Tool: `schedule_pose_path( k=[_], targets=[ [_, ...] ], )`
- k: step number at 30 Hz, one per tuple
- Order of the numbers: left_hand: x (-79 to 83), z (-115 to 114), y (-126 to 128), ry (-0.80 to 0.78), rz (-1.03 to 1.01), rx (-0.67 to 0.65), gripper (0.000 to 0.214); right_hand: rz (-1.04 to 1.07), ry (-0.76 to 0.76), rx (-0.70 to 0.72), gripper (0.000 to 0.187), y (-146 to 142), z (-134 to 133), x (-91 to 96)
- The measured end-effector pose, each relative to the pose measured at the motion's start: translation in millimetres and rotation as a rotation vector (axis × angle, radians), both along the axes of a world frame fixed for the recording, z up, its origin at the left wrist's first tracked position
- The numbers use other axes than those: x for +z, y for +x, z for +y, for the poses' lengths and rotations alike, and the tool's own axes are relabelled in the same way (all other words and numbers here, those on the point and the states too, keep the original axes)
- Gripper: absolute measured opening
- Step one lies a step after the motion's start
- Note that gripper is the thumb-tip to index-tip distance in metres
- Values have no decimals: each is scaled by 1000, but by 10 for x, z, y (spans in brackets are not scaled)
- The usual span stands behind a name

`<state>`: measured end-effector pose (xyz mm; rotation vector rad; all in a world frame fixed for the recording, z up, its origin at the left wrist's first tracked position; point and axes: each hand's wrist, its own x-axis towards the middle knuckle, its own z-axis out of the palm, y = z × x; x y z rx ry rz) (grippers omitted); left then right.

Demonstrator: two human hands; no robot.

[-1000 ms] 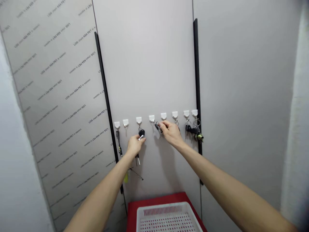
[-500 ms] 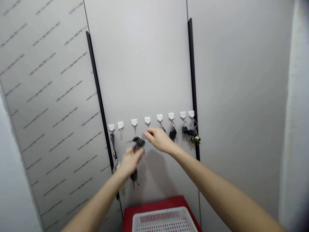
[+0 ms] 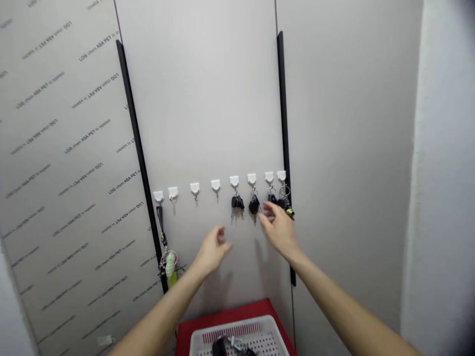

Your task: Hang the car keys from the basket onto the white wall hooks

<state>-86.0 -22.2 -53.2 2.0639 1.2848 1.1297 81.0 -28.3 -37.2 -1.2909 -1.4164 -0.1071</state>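
Note:
My left hand is raised before the panel with thumb and fingers apart and nothing in it. Farther right, my right hand is also open, its fingertips close to a bunch of black-headed keys on a hook; whether they touch is unclear. A second key bunch hangs just left of it. More keys hang at the right end, partly covered by my right hand. In the white plastic basket below lie black and silver keys, cut off by the frame's bottom edge.
A row of white hooks crosses the pale panel; several carry nothing. From the leftmost hangs a black strap with a green charm. Long black handles flank the panel. The basket stands on a red surface.
The keys that were in my left hand are gone from it, and keys now lie in the basket. My right hand has moved right toward the hanging keys. The view has shifted slightly.

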Motion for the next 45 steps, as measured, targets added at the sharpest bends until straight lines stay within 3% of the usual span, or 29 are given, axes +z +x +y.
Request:
schedule_pose_path(
  k=[3, 6, 9, 12, 14, 16, 19, 21, 23, 26, 28, 31, 33, 36, 39, 41, 43, 45],
  targets=[
    [430, 202, 311, 144, -64, 143, 43, -51, 1, -142, 37, 72, 162, 251],
    [614, 295, 491, 217, -10, 200, 22, -100, -68, -140, 24, 102, 218, 341],
    [746, 313, 477, 219, -36, 196, 17, -62, 15, -87, 23, 135, 177, 505],
    [960, 288, 410, 332, -130, 206, 18, -44, 103, -43, 23, 142, 140, 767],
    [1114, 256, 395, 436, -166, 212, 21, -51, 87, 6, 21, 140, 150, 914],
    [1236, 217, 400, 466, -35, 186, 21, -67, 36, 26, 20, 160, 179, 991],
    [1339, 169, 406, 278, 465, 71, 13, -145, -168, 6, 20, 247, 228, 992],
    [1375, 156, 401, 170, 660, 5, 10, -213, -295, 35, 19, 308, 257, 969],
    [1405, 163, 395, 171, 621, -24, 11, -225, -244, 57, 21, 330, 277, 974],
    [1452, 197, 387, 185, 389, -23, 16, -164, -24, 37, 26, 270, 278, 1067],
    [1465, 207, 374, 191, 249, 10, 18, -198, -39, 81, 26, 207, 242, 1144],
    [1365, 140, 329, 190, 260, -83, 18, -321, -219, 289, 23, 145, 126, 1117],
    [1160, 26, 278, 156, 410, -214, 17, -367, -339, 463, 22, 123, 21, 910],
    [625, -191, 193, 81, 608, -321, 21, -408, -520, 614, 21, 59, -143, 297],
    [0, -362, 144, -12, 738, -299, 24, -402, -654, 625, 23, -32, -273, -402],
    [-295, -421, 133, -66, 786, -268, 24, -393, -689, 614, 24, -38, -324, -676],
    [-404, -433, 110, -94, 763, -243, 22, -323, -581, 522, 22, 51, -336, -687],
    [-330, -401, 36, -64, 639, -201, 23, -193, -338, 305, 25, 230, -306, -467]
  ],
)
